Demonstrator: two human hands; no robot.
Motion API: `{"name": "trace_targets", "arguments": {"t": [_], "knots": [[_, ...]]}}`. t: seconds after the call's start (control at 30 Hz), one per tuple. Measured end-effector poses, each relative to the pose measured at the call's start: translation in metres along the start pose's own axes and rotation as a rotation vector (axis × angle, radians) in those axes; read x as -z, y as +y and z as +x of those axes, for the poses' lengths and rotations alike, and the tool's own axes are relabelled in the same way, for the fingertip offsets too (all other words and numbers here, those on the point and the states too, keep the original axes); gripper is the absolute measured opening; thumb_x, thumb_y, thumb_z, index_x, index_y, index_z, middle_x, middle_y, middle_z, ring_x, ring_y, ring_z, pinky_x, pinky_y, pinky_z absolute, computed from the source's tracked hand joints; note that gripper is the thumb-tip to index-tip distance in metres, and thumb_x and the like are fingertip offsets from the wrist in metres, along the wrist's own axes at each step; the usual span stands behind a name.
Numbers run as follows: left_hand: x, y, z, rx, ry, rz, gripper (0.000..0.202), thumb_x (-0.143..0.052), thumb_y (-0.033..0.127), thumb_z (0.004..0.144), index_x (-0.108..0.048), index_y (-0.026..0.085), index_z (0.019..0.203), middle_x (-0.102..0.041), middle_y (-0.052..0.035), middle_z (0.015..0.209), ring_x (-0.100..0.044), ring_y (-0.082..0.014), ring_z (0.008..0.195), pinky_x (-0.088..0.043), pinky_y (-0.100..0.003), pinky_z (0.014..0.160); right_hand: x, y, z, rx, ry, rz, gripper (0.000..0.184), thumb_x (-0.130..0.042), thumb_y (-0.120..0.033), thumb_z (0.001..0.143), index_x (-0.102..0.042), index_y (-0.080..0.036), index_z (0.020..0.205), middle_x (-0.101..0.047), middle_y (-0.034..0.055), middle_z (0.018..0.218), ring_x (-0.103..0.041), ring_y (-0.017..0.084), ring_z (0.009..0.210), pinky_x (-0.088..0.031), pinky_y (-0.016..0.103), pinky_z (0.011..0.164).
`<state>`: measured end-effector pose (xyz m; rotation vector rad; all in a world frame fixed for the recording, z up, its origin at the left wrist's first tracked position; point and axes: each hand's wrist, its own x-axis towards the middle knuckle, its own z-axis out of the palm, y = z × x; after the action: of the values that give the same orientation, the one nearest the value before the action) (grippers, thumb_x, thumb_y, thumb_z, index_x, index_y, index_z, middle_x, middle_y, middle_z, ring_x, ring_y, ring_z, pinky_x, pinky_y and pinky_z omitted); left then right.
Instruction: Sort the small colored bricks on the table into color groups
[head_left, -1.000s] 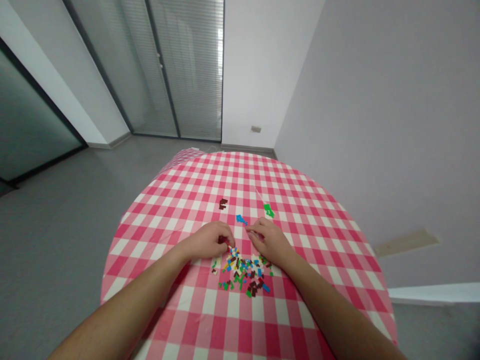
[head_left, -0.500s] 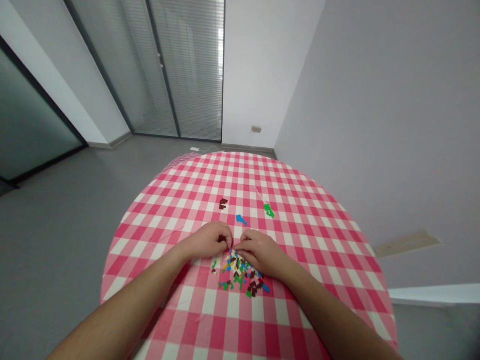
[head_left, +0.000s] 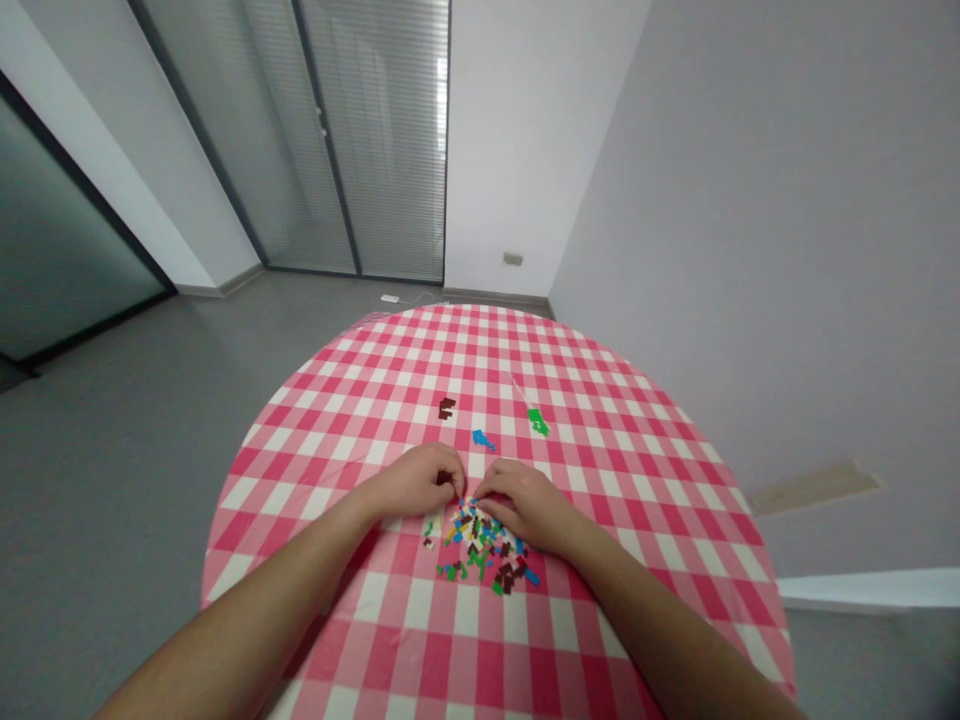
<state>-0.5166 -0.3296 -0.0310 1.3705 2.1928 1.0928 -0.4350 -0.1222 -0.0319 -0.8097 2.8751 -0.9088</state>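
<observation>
A loose pile of small toy building bricks (head_left: 480, 548) in green, brown, blue, white and yellow lies on the checked tablecloth. My left hand (head_left: 421, 480) rests at the pile's far left edge, its fingers curled and thumb and forefinger pinched together. Across from it, my right hand (head_left: 529, 505) reaches over the far right side of the pile with bent fingers and the tips close together at the bricks. Whatever either set of fingertips holds is too small to make out. The right hand covers part of the pile.
Beyond my hands lie a brown group of bricks (head_left: 446, 408), a blue group (head_left: 482, 439) and a green group (head_left: 538, 421). All stand on a round table with a red and white checked cloth (head_left: 600, 400). A wall (head_left: 787, 250) rises to the right.
The fingertips of my right hand have drawn back slightly to the right, away from the left fingertips, and more of the far bricks show. My left hand has stayed in place.
</observation>
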Motion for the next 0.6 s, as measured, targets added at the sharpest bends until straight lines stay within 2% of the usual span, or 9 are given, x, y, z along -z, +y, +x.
{"name": "trace_targets", "arguments": {"t": [0.4,0.6], "knots": [[-0.0001,0.0001,-0.0001,0.005,0.005,0.005,0.025,-0.049,0.001,0.066,-0.067,0.018,0.068,-0.069,-0.0001,0.075,-0.06,-0.0142,0.073,-0.047,-0.027,0.075,0.001,-0.0001,-0.0015,-0.001,0.028,0.111,0.006,-0.063,-0.016,0.084,-0.068,-0.02,0.084,-0.067,0.0035,0.085,-0.062,0.018,0.083,-0.047,0.028,0.075],[-0.0005,-0.0017,-0.0004,-0.009,0.008,0.002,0.025,-0.049,0.001,0.066,-0.067,0.017,0.069,-0.069,-0.0009,0.076,-0.06,-0.0146,0.075,-0.047,-0.027,0.075,0.0027,0.0008,-0.0016,-0.084,0.103,0.177,0.009,-0.057,-0.015,0.087,-0.064,-0.019,0.084,-0.066,0.0045,0.085,-0.06,0.017,0.079,-0.047,0.028,0.071]]}}
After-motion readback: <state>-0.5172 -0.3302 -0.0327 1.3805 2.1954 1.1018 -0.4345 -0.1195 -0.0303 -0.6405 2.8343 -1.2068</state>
